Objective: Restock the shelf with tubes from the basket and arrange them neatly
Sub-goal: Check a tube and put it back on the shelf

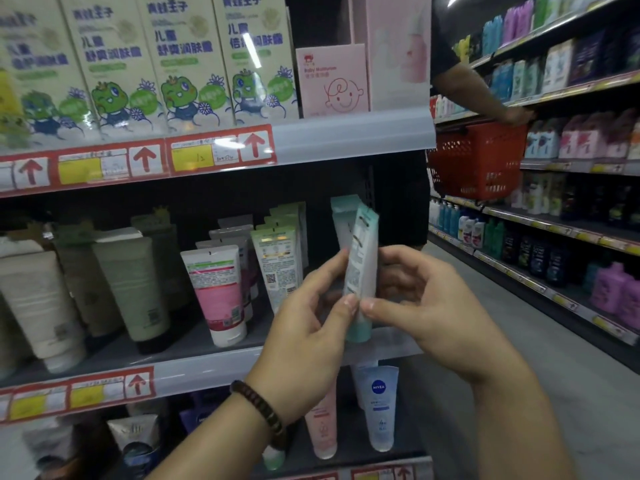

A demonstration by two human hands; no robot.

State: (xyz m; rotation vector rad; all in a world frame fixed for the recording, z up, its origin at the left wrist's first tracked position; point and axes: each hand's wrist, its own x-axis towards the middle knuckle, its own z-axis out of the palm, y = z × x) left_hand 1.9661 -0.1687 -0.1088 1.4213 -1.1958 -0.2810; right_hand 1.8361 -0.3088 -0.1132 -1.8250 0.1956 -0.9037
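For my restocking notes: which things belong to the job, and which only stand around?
Job: teal tube, held by left hand and right hand; middle shelf; red basket.
Just there: frog boxes, pink box, Nivea tube, bottles across the aisle.

I hold the tube [362, 271] upright between my left grip [311, 327] and my right grip [426, 306], before the shelf [207, 370]. Left of the grips, other tubes [216, 292] stand on the shelf. One more tube [341, 220] stands just behind. The basket [478, 161] is up and to the right, well apart.

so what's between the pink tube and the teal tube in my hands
A white tube with a green top band, standing on the shelf; head view.
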